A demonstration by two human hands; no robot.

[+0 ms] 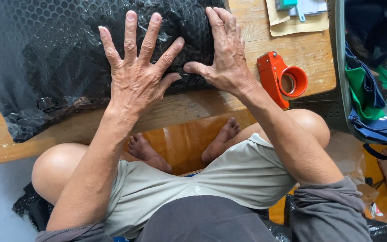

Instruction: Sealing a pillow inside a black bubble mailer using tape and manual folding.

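Head view, looking down at a seated person w/ both hands on a black bubble-wrap parcel (59, 54).

1. Left hand (135, 76): flat, palm down, fingers (131, 31) spread wide. Presses on the parcel's near edge, approx. at its middle. Grips nothing.
2. Right hand (225, 58): flat, palm down, fingers closer together, thumb stretched out toward the left hand. Rests on the parcel's right end, just beside the left hand. Grips nothing.
3. Parcel: lies on a low wooden table (193, 105), covers most of the table's left and centre. Loose black film trails off its lower-left corner.
4. Orange tape dispenser (281, 78): on the table, just right of the right wrist, not touched.
5. Brown envelopes (296, 24): far-right corner of the table, w/ a teal item on top, partly cut off by the frame edge.
6. Grey plastic basket (343, 80): beside the table at right, holds green and blue fabric (368, 96).
7. Person's knees and bare feet show under the table edge.
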